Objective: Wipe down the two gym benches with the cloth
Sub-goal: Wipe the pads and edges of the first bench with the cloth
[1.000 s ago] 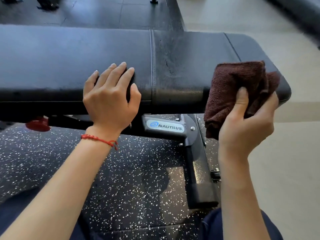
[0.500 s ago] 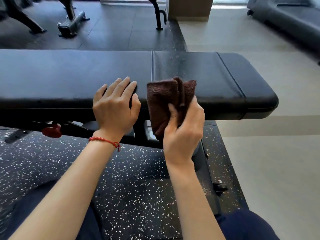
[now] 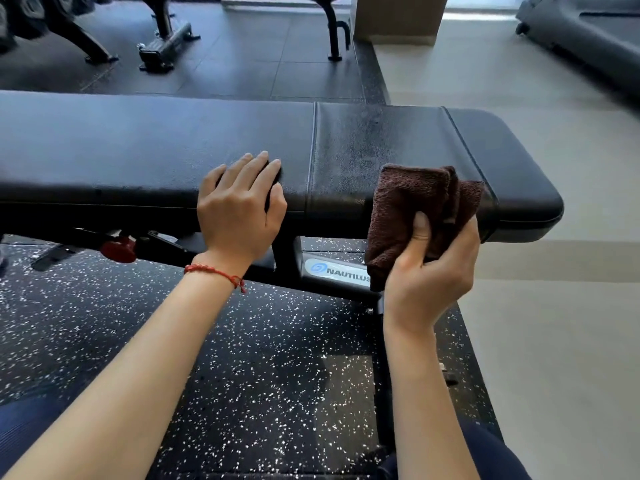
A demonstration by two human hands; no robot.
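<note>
Black padded bench (image 3: 145, 150) (2 seams), left hand (image 3: 239, 209) flat on it.

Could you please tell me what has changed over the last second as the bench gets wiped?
The right hand, gripping the brown cloth, swept it left along the bench's front edge toward the seam, then back right near the end. The left hand stayed flat on the bench.
</note>
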